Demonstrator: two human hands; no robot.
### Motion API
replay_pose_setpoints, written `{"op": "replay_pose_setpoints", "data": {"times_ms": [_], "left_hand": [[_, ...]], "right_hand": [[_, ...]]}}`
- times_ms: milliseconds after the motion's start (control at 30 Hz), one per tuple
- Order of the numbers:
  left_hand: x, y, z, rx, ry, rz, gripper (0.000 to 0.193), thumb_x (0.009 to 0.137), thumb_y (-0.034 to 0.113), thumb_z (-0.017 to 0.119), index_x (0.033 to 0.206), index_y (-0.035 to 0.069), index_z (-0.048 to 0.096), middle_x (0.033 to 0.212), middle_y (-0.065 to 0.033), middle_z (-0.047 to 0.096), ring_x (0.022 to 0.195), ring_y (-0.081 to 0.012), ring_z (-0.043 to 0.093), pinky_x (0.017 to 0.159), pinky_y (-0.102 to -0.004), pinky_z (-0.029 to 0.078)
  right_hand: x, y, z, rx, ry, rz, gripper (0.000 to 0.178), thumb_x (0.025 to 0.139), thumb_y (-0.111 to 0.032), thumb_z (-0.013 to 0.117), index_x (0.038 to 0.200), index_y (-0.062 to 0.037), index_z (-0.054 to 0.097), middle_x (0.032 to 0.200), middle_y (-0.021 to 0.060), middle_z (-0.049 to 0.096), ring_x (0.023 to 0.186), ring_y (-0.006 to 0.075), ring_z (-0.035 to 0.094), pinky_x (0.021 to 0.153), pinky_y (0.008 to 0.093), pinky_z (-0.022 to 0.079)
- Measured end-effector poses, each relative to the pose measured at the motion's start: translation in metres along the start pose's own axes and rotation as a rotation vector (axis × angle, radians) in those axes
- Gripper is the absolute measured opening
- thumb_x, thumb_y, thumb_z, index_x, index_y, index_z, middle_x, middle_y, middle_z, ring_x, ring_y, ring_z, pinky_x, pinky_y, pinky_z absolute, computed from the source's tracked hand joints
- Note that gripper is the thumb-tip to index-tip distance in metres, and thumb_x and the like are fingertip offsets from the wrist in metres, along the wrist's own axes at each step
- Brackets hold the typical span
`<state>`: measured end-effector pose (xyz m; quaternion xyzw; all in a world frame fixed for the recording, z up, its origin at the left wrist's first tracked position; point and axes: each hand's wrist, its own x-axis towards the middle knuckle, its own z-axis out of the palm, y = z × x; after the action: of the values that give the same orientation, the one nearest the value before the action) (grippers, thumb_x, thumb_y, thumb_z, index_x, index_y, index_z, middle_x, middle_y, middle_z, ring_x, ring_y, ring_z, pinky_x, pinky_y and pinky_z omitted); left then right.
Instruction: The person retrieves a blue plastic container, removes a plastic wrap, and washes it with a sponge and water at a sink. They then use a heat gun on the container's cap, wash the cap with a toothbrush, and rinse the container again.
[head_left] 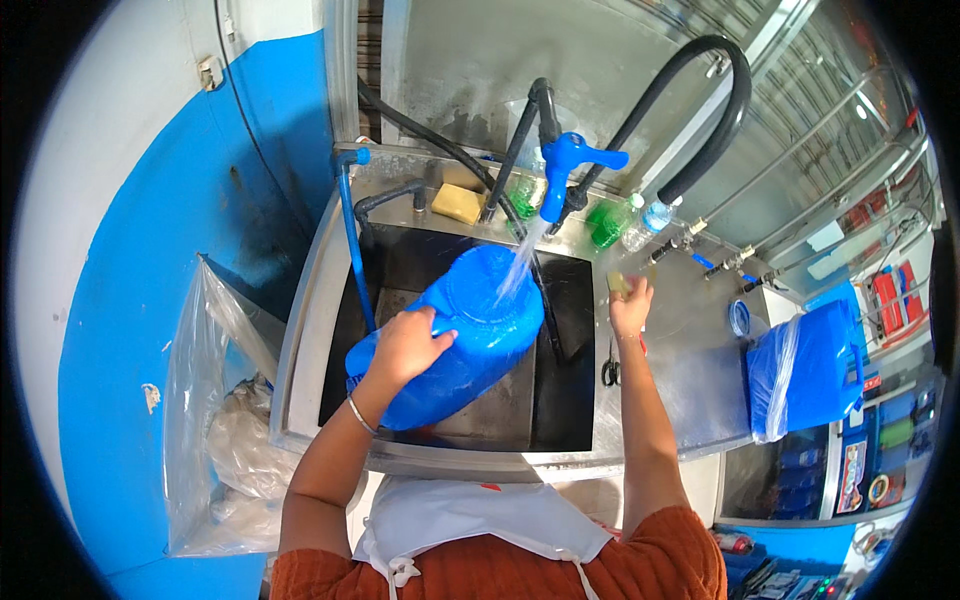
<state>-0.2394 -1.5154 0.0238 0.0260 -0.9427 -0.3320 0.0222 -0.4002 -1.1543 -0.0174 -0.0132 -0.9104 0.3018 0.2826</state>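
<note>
At the left of the frame, a wall painted white above and glossy blue below, its surface scuffed. Lower left, a clear plastic bag, creased, with crumpled film inside. Left of centre, a slim blue pipe with an elbow at its top. Next, a sink of smooth steel, with a dark rectangular basin.

Centre: left hand, a pale band at the wrist, fingers closed on the upper left side of a jug. The jug is of blue plastic, rounded and wet, tilted over the basin, its raised circular face turned up. Behind it, a yellow block-shaped sponge. Above the jug, a bright-blue tap on black piping; water falls from it onto the circular face.

Right of centre: a ribbed plastic bottle of green liquid; black-handled scissors; right hand, fingers pinched narrow on a small yellowish piece, blurred, material uncertain; a clear bottle with a blue-and-white label, print too small to tell.

Right: a blue angular container, partly wrapped in film. Lower right, a lettered panel in white, red and blue.
</note>
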Motion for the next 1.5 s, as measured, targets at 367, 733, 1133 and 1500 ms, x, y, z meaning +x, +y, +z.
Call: {"op": "replay_pose_setpoints", "data": {"times_ms": [367,733,1133,1500], "left_hand": [[0.009,0.042,0.014,0.077,-0.041,0.122,0.04,0.081,0.036,0.072,0.092,-0.002,0.067,0.085,-0.0248,0.068,0.085,-0.041,0.066,0.08,-0.0504,0.052],[0.018,0.042,0.017,0.033,0.048,0.166,0.041,0.08,0.033,0.074,0.095,-0.004,0.066,0.095,-0.0261,0.067,0.094,-0.0404,0.065,0.084,-0.0484,0.05],[0.037,0.0,0.016,0.109,0.142,0.076,0.047,0.09,0.039,0.062,0.097,-0.008,0.065,0.104,-0.0264,0.063,0.102,-0.0402,0.058,0.092,-0.0479,0.047],[0.039,0.011,0.022,0.162,0.268,0.023,0.034,0.087,0.029,0.067,0.101,-0.001,0.063,0.102,-0.0242,0.061,0.102,-0.0433,0.057,0.089,-0.054,0.046]], "right_hand": [[-0.011,-0.179,0.011,-0.089,-0.373,-0.866,0.011,0.082,-0.013,0.061,0.09,-0.0064,0.065,0.093,0.0164,0.058,0.089,0.0372,0.054,0.075,0.048,0.043],[-0.023,-0.188,0.021,0.072,-0.731,-1.136,0.026,0.076,-0.008,0.063,0.101,-0.0068,0.055,0.102,0.0168,0.054,0.101,0.037,0.053,0.089,0.0488,0.044],[-0.114,-0.124,0.046,0.505,-0.083,-0.457,0.041,0.099,-0.017,0.046,0.135,0.0024,0.046,0.126,0.0234,0.052,0.115,0.0348,0.054,0.098,0.0407,0.043],[-0.128,-0.187,0.085,0.345,-0.864,-0.972,0.05,0.088,-0.023,0.061,0.133,-0.0046,0.054,0.142,0.0214,0.045,0.128,0.0378,0.047,0.106,0.0503,0.037]]}}
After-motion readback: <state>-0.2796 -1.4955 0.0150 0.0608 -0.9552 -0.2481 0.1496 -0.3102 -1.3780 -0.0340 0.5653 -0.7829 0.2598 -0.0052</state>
